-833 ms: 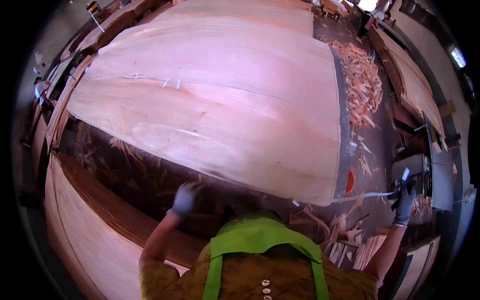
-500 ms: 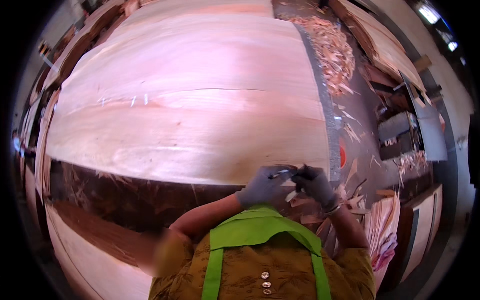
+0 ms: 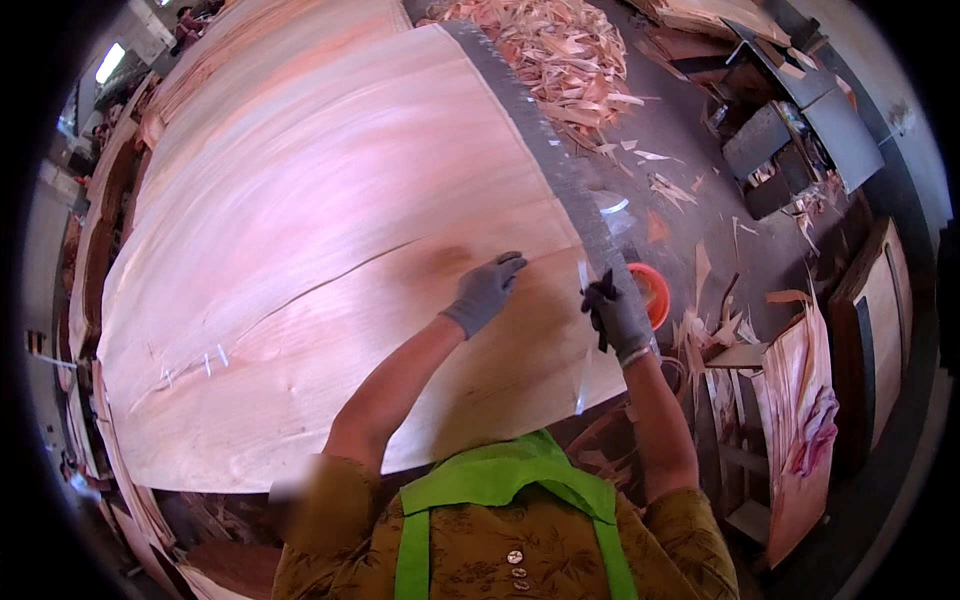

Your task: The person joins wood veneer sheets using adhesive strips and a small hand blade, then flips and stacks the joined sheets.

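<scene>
**Trimming the edge of a big veneer sheet**

A wide, pale pink-brown sheet of veneer (image 3: 330,250) fills most of the frame from upper left to centre, lying on a stack of like sheets on the tabletop. A long crack (image 3: 330,280) runs across it from the lower left toward the middle right, and its right edge follows a grey strip (image 3: 560,170) that slants from the top centre down to the right of centre. Beyond that strip, at the upper right, a heap of wood scraps (image 3: 560,60) lies on the floor, with more offcuts scattered lower right beside a leaning board (image 3: 800,420).

An orange bowl (image 3: 650,292) sits just right of the sheet's edge, partly hidden.

The left hand (image 3: 485,292), in a grey glove, rests on the veneer near the end of the crack, fingers spread and flat, gripping nothing. The right hand (image 3: 615,315), in a darker glove, is clenched around a small dark-handled knife (image 3: 602,300) near the sheet's right edge (the blade itself is hard to make out). A thin pale strip (image 3: 582,360) hangs along the edge below it.

To do this well, I judge the flat hand should press the sheet firmly close to the cut so the thin wood does not lift or split further, while the blade travels along the grain, away from the holding fingers.
</scene>
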Demonstrator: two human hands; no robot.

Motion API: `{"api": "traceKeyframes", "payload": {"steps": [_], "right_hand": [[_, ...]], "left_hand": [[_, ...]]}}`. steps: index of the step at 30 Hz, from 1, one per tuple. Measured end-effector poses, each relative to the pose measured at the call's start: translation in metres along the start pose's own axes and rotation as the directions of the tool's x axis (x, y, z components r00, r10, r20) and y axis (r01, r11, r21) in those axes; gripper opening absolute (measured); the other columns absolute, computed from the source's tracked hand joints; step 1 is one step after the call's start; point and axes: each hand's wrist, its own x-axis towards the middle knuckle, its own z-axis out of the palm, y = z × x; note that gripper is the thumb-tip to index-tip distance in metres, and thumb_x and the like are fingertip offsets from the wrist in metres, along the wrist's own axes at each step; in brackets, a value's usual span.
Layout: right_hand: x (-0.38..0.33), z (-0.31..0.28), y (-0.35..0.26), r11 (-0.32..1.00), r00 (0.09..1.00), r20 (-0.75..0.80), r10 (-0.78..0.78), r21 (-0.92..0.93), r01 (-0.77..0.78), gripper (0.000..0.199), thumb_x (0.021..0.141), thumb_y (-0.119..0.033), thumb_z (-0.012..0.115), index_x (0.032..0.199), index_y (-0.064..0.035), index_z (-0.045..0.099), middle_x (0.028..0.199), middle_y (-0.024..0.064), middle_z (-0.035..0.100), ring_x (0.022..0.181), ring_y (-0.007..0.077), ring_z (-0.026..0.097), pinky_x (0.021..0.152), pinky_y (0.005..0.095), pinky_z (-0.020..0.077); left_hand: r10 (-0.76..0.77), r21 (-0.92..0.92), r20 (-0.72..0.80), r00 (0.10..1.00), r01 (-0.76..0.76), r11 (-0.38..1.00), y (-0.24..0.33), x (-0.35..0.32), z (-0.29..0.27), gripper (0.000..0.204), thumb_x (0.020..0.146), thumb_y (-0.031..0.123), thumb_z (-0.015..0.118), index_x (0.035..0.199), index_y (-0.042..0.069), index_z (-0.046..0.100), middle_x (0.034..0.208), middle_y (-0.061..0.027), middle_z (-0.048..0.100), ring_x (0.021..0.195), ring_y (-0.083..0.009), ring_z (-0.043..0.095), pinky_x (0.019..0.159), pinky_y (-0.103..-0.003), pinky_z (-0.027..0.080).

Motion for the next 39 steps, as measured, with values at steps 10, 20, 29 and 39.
{"api": "traceKeyframes", "payload": {"steps": [10,20,29,39], "right_hand": [[0.098,0.004,0.013,0.990,0.968,-0.213,0.130,0.087,-0.114,0.031,0.083,-0.008,0.058,0.112,-0.0082,0.048,0.064,0.0020,0.050,0.044,0.0092,0.044,0.037,0.0235,0.0341],[0.050,0.005,0.034,0.954,0.958,-0.058,0.282,-0.093,-0.287,0.010,0.084,-0.013,0.059,0.084,-0.0034,0.059,0.060,0.0014,0.054,0.043,0.0087,0.045,0.038,0.0232,0.0334],[0.207,0.025,-0.007,0.961,0.990,-0.139,-0.037,-0.277,-0.003,0.017,0.076,-0.005,0.062,0.089,-0.0058,0.050,0.067,0.0020,0.049,0.049,0.0131,0.046,0.038,0.0284,0.0350],[0.122,0.069,0.013,0.950,0.951,0.142,0.274,-0.196,-0.245,0.016,0.084,-0.016,0.055,0.080,-0.0018,0.060,0.058,0.0011,0.051,0.043,0.0087,0.042,0.038,0.0240,0.0322]], "left_hand": [[0.218,0.251,0.230,0.949,-0.274,0.928,-0.031,0.087,0.093,0.035,0.085,0.010,0.047,0.119,0.016,0.053,0.129,-0.0058,0.048,0.098,-0.0275,0.057,0.079,-0.040,0.050],[0.198,0.306,0.254,0.947,-0.273,0.912,-0.022,0.091,0.084,0.037,0.085,0.012,0.046,0.120,0.018,0.053,0.131,-0.0045,0.046,0.096,-0.0231,0.056,0.075,-0.036,0.048],[0.146,0.459,0.152,0.977,-0.201,0.865,-0.068,0.133,0.047,0.042,0.083,0.008,0.046,0.124,0.014,0.050,0.120,-0.0110,0.054,0.094,-0.0284,0.057,0.074,-0.042,0.048],[0.035,0.161,0.169,0.985,-0.063,0.985,-0.098,0.125,0.063,0.043,0.080,0.008,0.047,0.122,0.014,0.054,0.134,-0.0076,0.044,0.117,-0.0263,0.046,0.094,-0.041,0.040]]}}
